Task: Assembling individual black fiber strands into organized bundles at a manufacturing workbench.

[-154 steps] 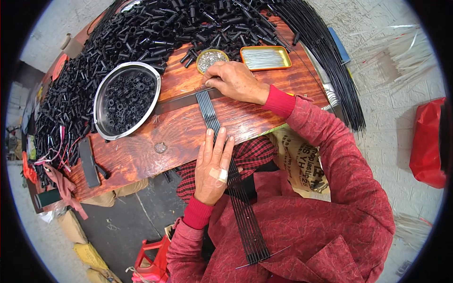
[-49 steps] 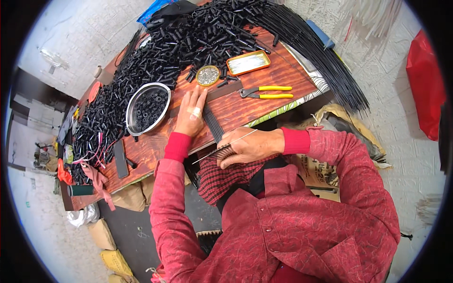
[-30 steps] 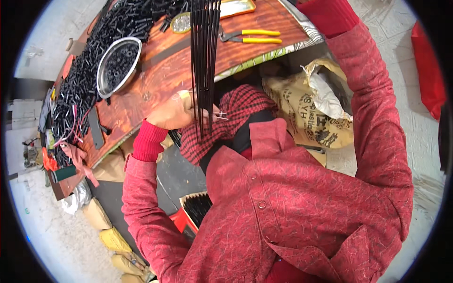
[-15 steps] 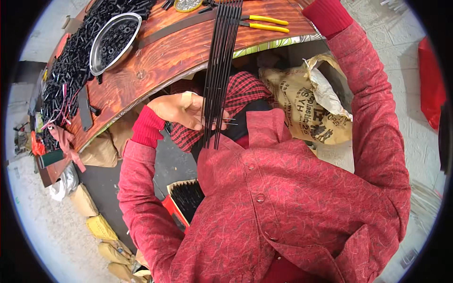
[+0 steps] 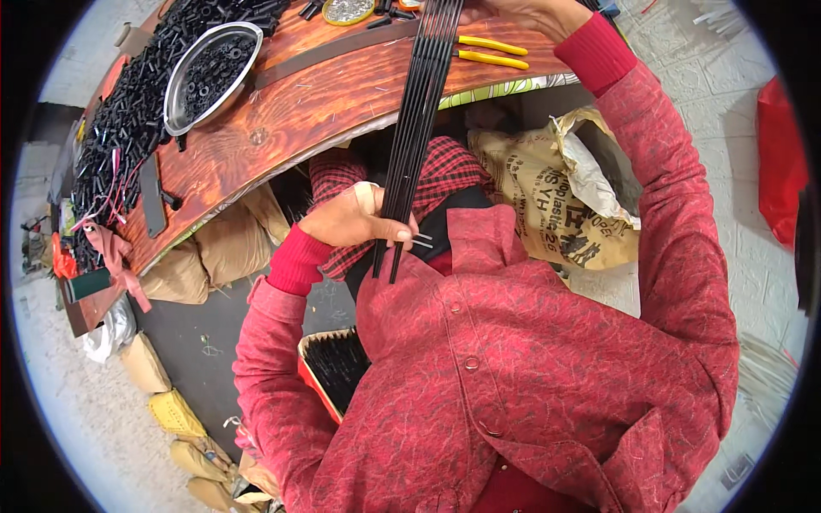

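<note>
Here, a wood-topped table (image 5: 299, 115) curves behind a bundle of slender black rods (image 5: 417, 120), slanting from the upper edge down over the person's lap. The left hand (image 5: 363, 219) grips their lower part — the right hand (image 5: 540, 12), partly cut off, is near their upper stretch, its hold unclear — while yellow-handled pliers (image 5: 493, 61) lie beyond and thin metal pins (image 5: 422, 241) jut beside the left thumb.
</note>
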### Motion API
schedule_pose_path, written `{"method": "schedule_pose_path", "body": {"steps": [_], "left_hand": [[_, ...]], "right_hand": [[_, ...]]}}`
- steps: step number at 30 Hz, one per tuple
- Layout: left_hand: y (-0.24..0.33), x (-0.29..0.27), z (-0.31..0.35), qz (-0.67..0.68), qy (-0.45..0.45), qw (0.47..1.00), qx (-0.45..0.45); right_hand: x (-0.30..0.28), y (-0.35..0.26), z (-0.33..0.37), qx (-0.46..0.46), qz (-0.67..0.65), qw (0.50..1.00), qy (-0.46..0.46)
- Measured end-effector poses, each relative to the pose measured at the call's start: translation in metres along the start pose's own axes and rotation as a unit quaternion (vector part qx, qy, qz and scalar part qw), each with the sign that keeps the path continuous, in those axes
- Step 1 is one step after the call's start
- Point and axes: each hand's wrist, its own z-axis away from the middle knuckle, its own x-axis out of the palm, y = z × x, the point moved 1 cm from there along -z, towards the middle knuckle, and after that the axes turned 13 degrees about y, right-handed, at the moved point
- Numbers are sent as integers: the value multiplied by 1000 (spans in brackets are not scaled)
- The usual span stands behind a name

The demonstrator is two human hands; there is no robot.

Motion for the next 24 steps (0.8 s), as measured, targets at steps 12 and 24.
{"method": "schedule_pose_path", "body": {"steps": [12,24], "left_hand": [[-24,-31,9,47,-190,977,-80],[-14,-16,5,-5,-271,953,-136]], "right_hand": [[8,-9,83,30,218,920,-324],[105,55,80,-66,336,815,-468]]}}
